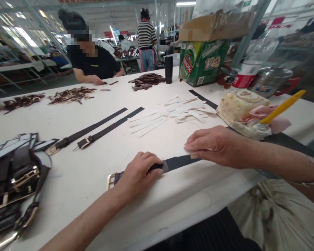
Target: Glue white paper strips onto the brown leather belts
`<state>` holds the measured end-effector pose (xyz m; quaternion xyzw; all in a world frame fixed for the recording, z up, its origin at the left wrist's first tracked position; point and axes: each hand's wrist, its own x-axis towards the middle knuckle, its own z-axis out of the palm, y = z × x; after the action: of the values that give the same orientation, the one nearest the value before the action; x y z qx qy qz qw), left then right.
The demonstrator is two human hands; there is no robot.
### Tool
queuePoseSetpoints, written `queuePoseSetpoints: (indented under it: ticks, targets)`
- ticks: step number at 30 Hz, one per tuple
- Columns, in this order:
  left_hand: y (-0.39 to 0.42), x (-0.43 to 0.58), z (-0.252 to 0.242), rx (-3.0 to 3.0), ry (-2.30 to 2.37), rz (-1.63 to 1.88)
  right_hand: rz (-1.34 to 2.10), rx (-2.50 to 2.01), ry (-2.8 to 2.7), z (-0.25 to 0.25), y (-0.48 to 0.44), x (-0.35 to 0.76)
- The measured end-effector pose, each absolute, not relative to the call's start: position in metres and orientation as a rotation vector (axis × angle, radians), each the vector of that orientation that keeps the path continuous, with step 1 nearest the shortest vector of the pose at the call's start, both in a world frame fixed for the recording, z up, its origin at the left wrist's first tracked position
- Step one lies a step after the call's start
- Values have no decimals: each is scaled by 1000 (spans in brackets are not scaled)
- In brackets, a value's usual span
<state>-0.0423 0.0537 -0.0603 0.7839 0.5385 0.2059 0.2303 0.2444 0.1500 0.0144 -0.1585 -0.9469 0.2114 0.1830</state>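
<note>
- Left hand (140, 172) was curled down over a dark leather belt strap (174, 163) on the white worktop (76, 195), with its gold buckle (111, 181) poking out at 9 o'clock.
- Right hand (217, 146) lay flat, fingers together, pressing the strap's far end.
- Worktop's near edge ran just below; smooth open room at 12 o'clock, up to thin pale paper strips (167, 115).

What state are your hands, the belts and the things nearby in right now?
left hand: curled over the belt, pressing it down
right hand: open, fingers extended, beside the belt's end
belt: flat on the table
buckle: gold, lying flat, unfastened
two belts: flat, side by side, unfastened
bottle: upright, capped
</note>
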Motion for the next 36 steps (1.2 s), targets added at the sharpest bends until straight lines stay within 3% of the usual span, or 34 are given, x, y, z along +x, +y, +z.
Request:
queuePoseSetpoints:
  ticks: [6, 14, 36]
  targets:
    - [41, -53, -62, 2197, 1447, 507, 554, -343, -2806, -31, 134, 225]
    - [26, -55, -66, 2298, 1398, 654, 484, -312, -2757, -54, 120, 210]
    - [26, -53, -64, 2423, 1355, 527, 361, -312, -2920, -59, 122, 201]
